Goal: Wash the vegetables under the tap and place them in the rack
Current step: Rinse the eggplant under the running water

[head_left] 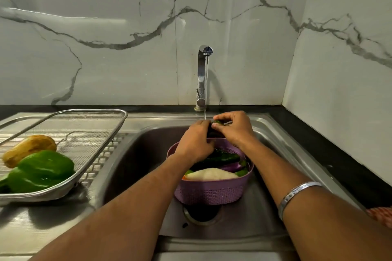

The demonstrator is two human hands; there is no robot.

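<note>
Hands, left hand [196, 140] and right hand [234, 128], grip a dark green vegetable [217, 123] under the running tap [202, 74]. Potato [28, 149] and capsicum [40, 170] sit washed in the left-hand rack [101, 144]; several vegetables remain in the purple basket [212, 190].

A home kitchen: steel sink [148, 133], tap [202, 74], marble-tiled wall [127, 48].

no readable text, label, brand, number or sign appeared anywhere. the bracelet [297, 194] on the right wrist carried small engraved marks, but they were too small and blurred to read.
</note>
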